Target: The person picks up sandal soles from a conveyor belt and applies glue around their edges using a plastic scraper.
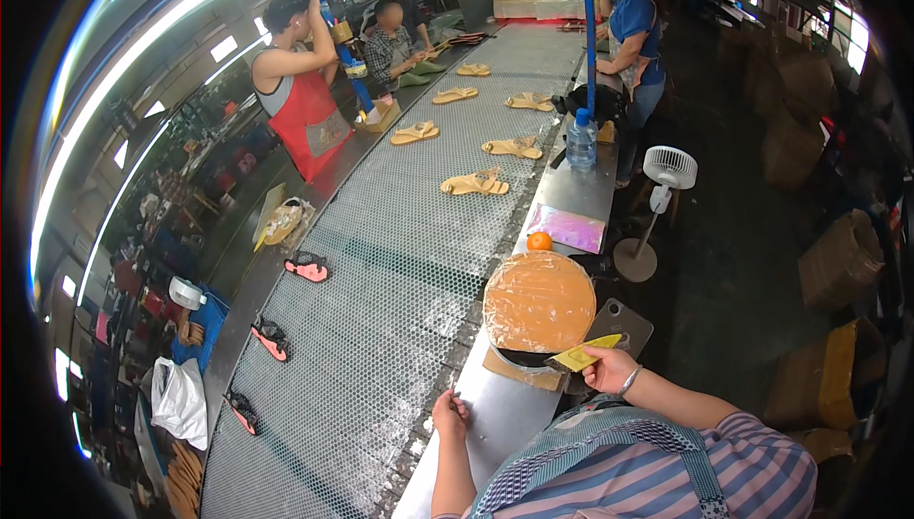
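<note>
My right hand (611, 369), with a bracelet on its wrist, is closed on a thin yellow pointed strip (587, 352). Just under the strip's tip side lies a round tan-orange disc (539, 302) with a shiny, patchy surface and a dark rim below it. My left hand (450, 414) rests at the belt's near right edge, fingers curled in; whether something small is in them is hidden. Beside it runs the mesh conveyor belt (371, 376). Along the belt's left side lie dark-strapped sandals with pink soles (307, 268). Farther up are several tan sandals (474, 183).
On the metal ledge (495, 414) stand an orange fruit (539, 241), a pink shiny sheet (566, 228) and a large water bottle (582, 141). A phone-like grey slab (625, 324) lies right of the disc. A white fan (669, 169) stands at right. Several people work along both belt sides.
</note>
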The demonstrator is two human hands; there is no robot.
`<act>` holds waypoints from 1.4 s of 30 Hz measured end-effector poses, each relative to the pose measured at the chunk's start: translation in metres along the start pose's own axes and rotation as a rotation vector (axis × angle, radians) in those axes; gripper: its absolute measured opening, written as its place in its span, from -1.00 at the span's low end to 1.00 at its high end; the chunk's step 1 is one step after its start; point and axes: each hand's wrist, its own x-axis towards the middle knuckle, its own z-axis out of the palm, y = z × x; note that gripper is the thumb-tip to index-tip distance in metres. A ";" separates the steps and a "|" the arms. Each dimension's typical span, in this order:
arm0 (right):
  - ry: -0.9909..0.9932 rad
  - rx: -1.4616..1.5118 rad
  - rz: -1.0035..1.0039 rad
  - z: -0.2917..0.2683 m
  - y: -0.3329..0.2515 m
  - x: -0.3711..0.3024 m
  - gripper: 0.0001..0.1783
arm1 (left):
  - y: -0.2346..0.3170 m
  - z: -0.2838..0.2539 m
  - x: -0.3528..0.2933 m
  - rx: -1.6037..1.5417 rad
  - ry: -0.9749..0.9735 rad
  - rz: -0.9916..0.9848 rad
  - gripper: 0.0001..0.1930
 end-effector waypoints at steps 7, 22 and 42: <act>0.005 -0.007 -0.004 0.000 -0.004 -0.004 -0.81 | -0.002 0.006 0.000 0.017 0.010 0.017 -0.81; -0.049 -0.015 0.016 0.012 -0.022 -0.010 -0.83 | 0.080 0.088 -0.033 -0.605 -0.465 0.142 -0.42; -0.100 -0.075 0.081 0.002 -0.030 0.001 -0.71 | 0.068 0.111 -0.070 -0.574 -0.240 0.123 -0.62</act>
